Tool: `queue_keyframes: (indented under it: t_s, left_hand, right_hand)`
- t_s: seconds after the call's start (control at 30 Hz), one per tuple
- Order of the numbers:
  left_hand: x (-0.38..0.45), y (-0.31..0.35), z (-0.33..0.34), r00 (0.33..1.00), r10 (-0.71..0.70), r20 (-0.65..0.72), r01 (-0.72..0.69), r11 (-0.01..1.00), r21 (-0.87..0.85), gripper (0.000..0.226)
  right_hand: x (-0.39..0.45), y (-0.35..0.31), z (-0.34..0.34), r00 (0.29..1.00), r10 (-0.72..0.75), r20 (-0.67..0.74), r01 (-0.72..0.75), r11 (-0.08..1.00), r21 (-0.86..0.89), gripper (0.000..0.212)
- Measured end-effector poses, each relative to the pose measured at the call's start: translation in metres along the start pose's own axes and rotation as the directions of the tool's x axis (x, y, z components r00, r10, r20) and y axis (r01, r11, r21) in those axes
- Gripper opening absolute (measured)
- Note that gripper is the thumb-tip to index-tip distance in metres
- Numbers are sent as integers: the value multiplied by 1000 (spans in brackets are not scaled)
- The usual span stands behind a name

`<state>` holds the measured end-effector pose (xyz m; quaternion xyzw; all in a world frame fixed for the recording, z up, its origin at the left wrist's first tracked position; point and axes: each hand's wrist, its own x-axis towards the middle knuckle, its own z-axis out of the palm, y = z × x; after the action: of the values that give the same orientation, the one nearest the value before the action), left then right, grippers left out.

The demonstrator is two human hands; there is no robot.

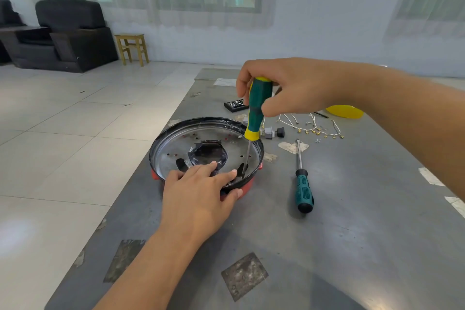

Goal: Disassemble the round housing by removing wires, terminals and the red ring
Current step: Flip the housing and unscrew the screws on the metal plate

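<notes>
A round black-rimmed housing [176, 145] with a shiny metal floor lies on the grey table. The red ring [247, 185] shows under its near and right edge. My left hand [201, 191] presses on the housing's near rim, fingers inside, thumb outside on the red ring. My right hand [289, 88] grips a green-and-yellow screwdriver [256, 108] upright, its tip down in a slot at the housing's right inner side. Several white wires with brass terminals [314, 128] lie loose on the table behind.
A second green screwdriver [303, 184] lies right of the housing. A small grey part with a black knob [273, 132], a black bit case [235, 105], a yellow lid [346, 111] and small screws [318, 140] lie farther back. The table's left edge runs beside the housing.
</notes>
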<state>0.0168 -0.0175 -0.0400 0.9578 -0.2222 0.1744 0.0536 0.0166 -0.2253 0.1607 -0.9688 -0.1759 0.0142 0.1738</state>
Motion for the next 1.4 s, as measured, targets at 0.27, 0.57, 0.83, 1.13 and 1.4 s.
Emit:
queue_keyframes:
  t_s: [0.27, 0.57, 0.83, 1.13, 1.4]
  left_hand:
    - [-2, 0, -2, 1000, 7, 2, -7, 1000, 9, 54]
    - [-3, 3, -4, 1000, -12, 26, 12, 1000, -14, 61]
    - [-1, 7, -12, 1000, -14, 19, 15, 998, -57, 82]
    - [0, 13, -20, 999, -26, 44, 28, 998, -56, 81]
    - [4, 13, -23, 998, -68, -16, 64, 980, -187, 40]
  right_hand:
    - [1, 10, 3, 991, 14, -131, -22, 998, -65, 18]
    - [-2, 28, 11, 970, 98, -224, -89, 995, 48, 13]
    - [-2, 36, 15, 950, 168, -263, -111, 969, 220, 7]
    - [-2, 45, 16, 930, 208, -304, -118, 950, 288, 7]
    - [-6, 55, 15, 915, 239, -326, -130, 937, 324, 5]
